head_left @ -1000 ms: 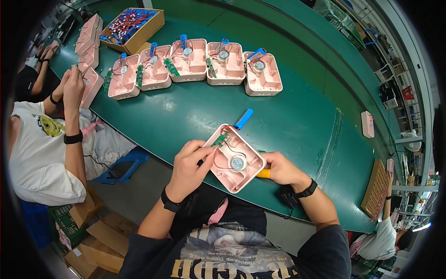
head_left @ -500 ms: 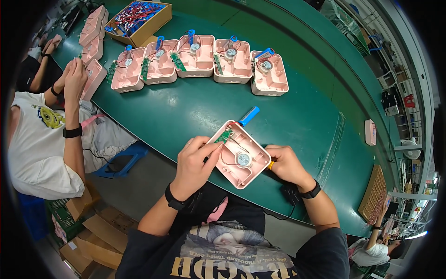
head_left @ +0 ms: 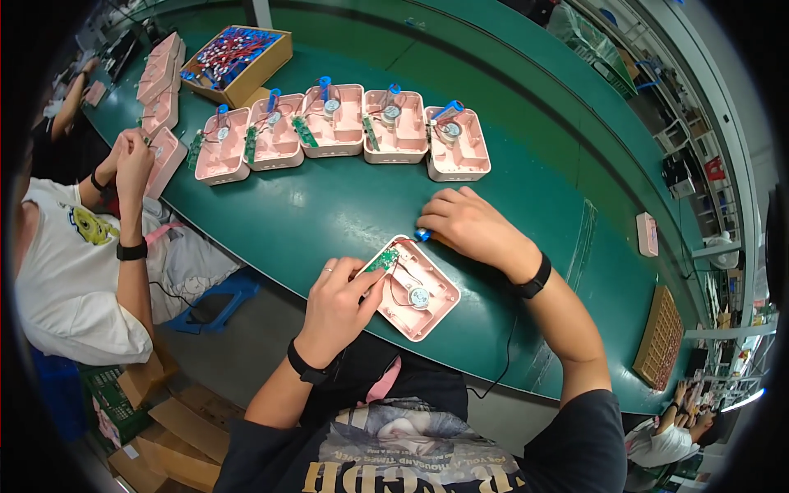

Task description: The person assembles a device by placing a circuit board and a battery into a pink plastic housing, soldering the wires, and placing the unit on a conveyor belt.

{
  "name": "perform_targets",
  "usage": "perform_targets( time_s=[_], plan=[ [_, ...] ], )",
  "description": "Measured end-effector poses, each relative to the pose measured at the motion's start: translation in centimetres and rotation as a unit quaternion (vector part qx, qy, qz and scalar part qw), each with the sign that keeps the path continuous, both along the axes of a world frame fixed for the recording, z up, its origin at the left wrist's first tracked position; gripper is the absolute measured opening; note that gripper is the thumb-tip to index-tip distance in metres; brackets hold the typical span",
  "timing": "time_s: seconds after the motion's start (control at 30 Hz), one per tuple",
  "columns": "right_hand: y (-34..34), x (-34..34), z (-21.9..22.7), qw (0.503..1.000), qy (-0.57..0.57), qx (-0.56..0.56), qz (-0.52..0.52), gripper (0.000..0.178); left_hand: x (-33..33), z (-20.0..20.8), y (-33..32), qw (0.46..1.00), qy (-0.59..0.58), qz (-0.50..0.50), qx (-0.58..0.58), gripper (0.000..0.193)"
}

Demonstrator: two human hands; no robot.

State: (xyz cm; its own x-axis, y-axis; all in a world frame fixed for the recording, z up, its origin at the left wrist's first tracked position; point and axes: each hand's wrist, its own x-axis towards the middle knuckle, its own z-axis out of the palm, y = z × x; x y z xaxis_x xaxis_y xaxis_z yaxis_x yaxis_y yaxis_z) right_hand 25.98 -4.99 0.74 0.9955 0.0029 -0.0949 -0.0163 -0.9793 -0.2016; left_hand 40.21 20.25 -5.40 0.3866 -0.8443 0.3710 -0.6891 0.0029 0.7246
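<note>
A pink plastic casing (head_left: 444,308), open side up, lies on the green table in front of me. Inside it sit a round silver speaker-like part (head_left: 419,297) and thin wires. A small green circuit board (head_left: 383,260) rests at its upper left corner. My left hand (head_left: 335,308) is closed on the casing's left side, with fingertips at the circuit board. Just beyond the far corner, my right hand (head_left: 472,226) curls over a blue cylindrical battery (head_left: 422,234), its fingers closed on it. Red wires run from the battery to the casing; most of the battery is hidden.
Several similar pink casings (head_left: 333,123) with batteries and boards stand in a row across the table. Behind them is a cardboard box (head_left: 251,76) of blue batteries. A co-worker (head_left: 90,263) sits at left. A compartmented tray (head_left: 659,338) lies at far right.
My right hand has left the casing's right side and a yellow object there, moving up to the battery. The yellow object is out of sight. The casing has shifted slightly down and left.
</note>
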Motion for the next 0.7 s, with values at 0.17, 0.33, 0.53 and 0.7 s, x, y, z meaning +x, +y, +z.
perform_targets(
  time_s=[0.17, 0.33, 0.53, 0.7],
  plan=[
    [-0.8, -2.3, 1.5, 0.996, -0.036, 0.048, -0.067, 0.036, -0.2, 0.1, -0.1, 1.0, -0.005, 0.021, -0.012, 0.014],
    [6.4, -2.6, 3.1, 0.949, -0.069, 0.232, -0.2, 0.03, -0.4, -0.3, -0.2, 0.999, -0.012, 0.044, -0.019, 0.012],
    [9.2, -2.3, 0.6, 0.965, -0.119, 0.089, -0.218, 0.03, -0.6, -0.4, -0.3, 0.999, -0.014, 0.046, -0.02, 0.011],
    [9.5, -1.7, 1.0, 0.979, -0.077, 0.005, -0.187, 0.035, -0.5, -0.6, -0.2, 0.998, -0.02, 0.049, -0.024, 0.011]
  ],
)
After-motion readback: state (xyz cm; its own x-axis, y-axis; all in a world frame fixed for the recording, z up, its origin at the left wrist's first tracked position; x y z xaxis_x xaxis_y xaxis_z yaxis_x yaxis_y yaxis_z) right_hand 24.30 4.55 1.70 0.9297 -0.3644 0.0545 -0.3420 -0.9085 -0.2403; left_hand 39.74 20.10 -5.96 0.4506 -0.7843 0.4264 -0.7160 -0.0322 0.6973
